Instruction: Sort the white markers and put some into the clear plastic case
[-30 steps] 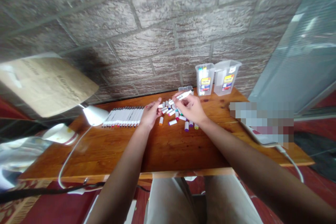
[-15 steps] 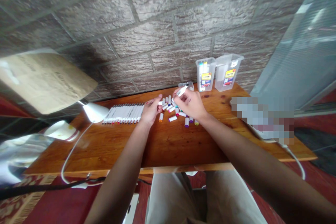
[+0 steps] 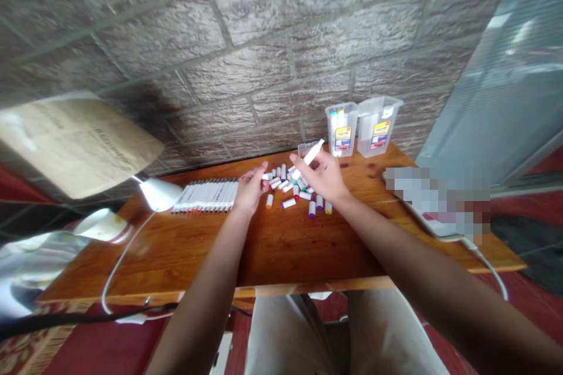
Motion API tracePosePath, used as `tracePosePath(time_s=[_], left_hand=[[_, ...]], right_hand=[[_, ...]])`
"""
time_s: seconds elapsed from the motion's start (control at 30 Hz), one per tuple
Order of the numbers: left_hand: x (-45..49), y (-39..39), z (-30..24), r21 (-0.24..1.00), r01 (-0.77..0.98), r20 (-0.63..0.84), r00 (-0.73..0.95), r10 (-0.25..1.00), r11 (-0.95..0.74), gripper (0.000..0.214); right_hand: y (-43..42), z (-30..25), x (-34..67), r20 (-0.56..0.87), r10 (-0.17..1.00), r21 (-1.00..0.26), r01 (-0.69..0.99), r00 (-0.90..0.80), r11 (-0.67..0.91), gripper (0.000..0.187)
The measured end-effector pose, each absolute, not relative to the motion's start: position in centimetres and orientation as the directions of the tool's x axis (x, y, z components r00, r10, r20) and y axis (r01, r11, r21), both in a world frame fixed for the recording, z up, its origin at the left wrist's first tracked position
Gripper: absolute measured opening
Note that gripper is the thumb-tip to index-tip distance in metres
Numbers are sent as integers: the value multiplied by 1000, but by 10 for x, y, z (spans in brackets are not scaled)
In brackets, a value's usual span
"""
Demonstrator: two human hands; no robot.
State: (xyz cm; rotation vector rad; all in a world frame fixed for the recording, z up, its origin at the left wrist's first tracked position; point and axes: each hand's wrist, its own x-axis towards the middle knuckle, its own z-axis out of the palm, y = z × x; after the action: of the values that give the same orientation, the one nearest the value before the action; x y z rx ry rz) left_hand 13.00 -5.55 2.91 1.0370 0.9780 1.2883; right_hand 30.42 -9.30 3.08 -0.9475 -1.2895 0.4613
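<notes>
My right hand is closed around a white marker, held tilted above a pile of loose marker caps. The caps are white with coloured ends, among them orange, purple, pink and yellow. To the left, my left hand pinches a small white marker cap between thumb and fingers. Beside that hand lies a row of white markers, side by side on the wooden table, partly covered by the hand.
Two clear plastic boxes stand by the stone wall, one with a few markers inside. A small clear container sits partly behind my right hand. At left are a lamp, a paper cup and a white cable. A blurred-out device lies right.
The marker in my right hand has turned, so its dark tip no longer shows at the top end. My left hand stays nearly in place with its cap. The view has shifted slightly.
</notes>
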Motion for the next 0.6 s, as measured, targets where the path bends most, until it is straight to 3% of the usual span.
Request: tracePosePath(time_s=[0.3, 0.6], left_hand=[[129, -54, 22, 988, -146, 64, 67, 996, -54, 55], [124, -49, 18, 997, 10, 71, 0, 997, -71, 64]], right_hand=[[-96, 32, 301, 567, 813, -822, 25, 133, 570, 38], [-98, 32, 299, 539, 836, -842, 20, 105, 540, 40]])
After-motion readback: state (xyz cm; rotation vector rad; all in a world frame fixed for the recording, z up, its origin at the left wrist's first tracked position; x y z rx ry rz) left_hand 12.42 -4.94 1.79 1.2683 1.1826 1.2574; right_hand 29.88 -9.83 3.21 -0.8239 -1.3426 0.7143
